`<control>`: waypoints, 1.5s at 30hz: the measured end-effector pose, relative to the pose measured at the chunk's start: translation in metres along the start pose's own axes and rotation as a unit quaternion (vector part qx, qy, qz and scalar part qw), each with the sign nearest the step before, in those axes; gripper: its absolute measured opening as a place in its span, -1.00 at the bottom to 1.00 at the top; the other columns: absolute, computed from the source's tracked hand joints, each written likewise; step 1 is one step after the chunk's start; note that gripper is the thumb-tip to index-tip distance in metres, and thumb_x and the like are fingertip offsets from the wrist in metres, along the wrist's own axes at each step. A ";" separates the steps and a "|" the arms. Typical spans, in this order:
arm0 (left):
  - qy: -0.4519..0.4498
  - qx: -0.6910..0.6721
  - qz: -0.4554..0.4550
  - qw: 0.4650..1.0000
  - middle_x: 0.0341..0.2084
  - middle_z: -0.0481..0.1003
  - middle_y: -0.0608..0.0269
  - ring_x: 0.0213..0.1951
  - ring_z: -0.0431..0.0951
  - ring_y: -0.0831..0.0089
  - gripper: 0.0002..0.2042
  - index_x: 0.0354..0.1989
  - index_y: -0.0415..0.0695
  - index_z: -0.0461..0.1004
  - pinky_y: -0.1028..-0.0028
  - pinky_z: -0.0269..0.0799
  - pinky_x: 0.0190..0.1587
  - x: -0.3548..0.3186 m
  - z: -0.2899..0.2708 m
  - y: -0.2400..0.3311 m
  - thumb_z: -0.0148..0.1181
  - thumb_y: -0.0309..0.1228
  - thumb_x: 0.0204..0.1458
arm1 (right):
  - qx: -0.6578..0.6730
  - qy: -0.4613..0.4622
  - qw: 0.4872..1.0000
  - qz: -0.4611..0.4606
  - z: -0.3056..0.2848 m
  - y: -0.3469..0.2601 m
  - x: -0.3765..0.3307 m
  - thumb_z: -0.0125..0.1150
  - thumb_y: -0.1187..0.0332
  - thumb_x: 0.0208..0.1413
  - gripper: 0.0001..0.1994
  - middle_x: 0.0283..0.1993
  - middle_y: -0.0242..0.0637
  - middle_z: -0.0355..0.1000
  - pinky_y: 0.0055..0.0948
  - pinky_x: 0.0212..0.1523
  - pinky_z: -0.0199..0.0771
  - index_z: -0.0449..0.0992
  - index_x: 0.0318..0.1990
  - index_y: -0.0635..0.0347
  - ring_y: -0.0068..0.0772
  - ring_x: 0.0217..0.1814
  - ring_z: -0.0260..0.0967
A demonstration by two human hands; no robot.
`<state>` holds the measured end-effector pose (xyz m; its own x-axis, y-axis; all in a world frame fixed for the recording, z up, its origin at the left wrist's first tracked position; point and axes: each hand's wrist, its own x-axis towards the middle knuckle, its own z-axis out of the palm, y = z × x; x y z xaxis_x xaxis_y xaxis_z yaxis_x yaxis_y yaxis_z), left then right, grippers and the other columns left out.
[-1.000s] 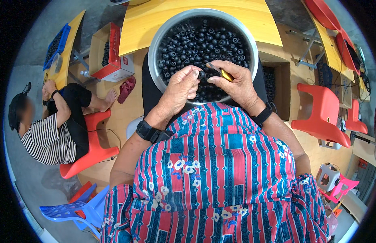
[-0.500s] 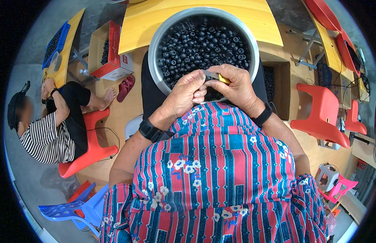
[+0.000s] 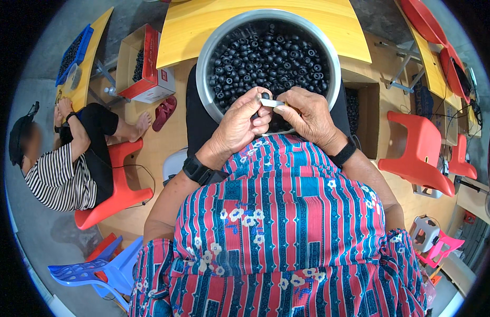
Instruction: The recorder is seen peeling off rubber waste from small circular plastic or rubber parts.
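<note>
Head view looks straight down on a big steel bowl (image 3: 202, 68) brimming with small black ring-shaped parts (image 3: 266, 58), resting on the person's lap against a yellow table (image 3: 202, 26). Both hands meet over the bowl's near rim. Left hand (image 3: 239, 124) has its fingers curled and pressed together, pinching one black ring (image 3: 265, 96) at the tips. Right hand (image 3: 308, 116) pinches a thin pale rod (image 3: 272, 102) between thumb and forefinger, its end touching that ring. Both wrists wear dark bands, and the striped floral blouse (image 3: 287, 227) fills the lower frame, hiding the lap below.

Off to the left, another person in a striped top (image 3: 57, 177) sits on a red stool (image 3: 118, 195), beside an open cardboard box (image 3: 144, 63) of more black parts. Red chairs (image 3: 419, 153) stand to the right, and a blue stool (image 3: 91, 272) lies at lower left.
</note>
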<state>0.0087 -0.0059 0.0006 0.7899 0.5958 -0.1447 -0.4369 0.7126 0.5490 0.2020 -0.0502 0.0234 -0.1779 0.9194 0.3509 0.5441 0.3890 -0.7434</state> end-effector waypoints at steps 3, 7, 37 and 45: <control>-0.005 0.013 -0.001 1.000 -0.46 0.21 0.46 -0.51 0.17 0.74 -0.79 -0.12 -0.08 0.32 0.74 0.10 -0.51 -0.001 0.003 0.000 -0.06 -0.21 0.30 | -0.002 0.004 1.000 0.010 0.000 0.001 -0.001 0.22 0.18 0.11 -0.77 -0.45 -0.17 0.42 -0.26 -0.38 0.41 0.54 -0.32 0.17 -0.09 -0.38 0.44; -0.011 0.024 0.002 1.000 -0.45 0.22 0.44 -0.50 0.18 0.73 -0.80 -0.08 -0.10 0.31 0.73 0.11 -0.49 -0.001 -0.001 -0.001 -0.06 -0.24 0.30 | -0.010 0.009 1.000 0.001 0.000 0.002 -0.001 0.22 0.19 0.11 -0.77 -0.45 -0.17 0.42 -0.26 -0.39 0.41 0.53 -0.32 0.18 -0.09 -0.39 0.43; 0.049 0.101 0.030 0.993 -0.46 0.28 0.44 -0.53 0.18 0.77 -0.83 -0.08 -0.11 0.32 0.75 0.15 -0.51 0.000 0.007 -0.004 -0.09 -0.30 0.32 | 0.095 0.037 0.993 0.054 0.002 -0.004 0.004 0.41 0.41 -0.10 -0.68 -0.26 -0.15 0.54 -0.44 -0.19 0.48 0.58 -0.13 0.27 -0.27 -0.23 0.53; 0.064 0.082 0.003 0.995 -0.46 0.31 0.44 -0.54 0.19 0.78 -0.83 -0.06 -0.14 0.36 0.75 0.15 -0.52 0.000 0.003 -0.007 -0.04 -0.34 0.30 | 0.035 0.049 0.998 0.019 0.002 -0.003 0.005 0.38 0.40 -0.10 -0.75 -0.43 -0.23 0.48 -0.39 -0.37 0.44 0.64 -0.19 0.09 -0.23 -0.39 0.47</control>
<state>0.0132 -0.0116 -0.0013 0.7217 0.6501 -0.2378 -0.3574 0.6441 0.6763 0.1981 -0.0462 0.0262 -0.0751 0.9244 0.3741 0.4892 0.3610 -0.7939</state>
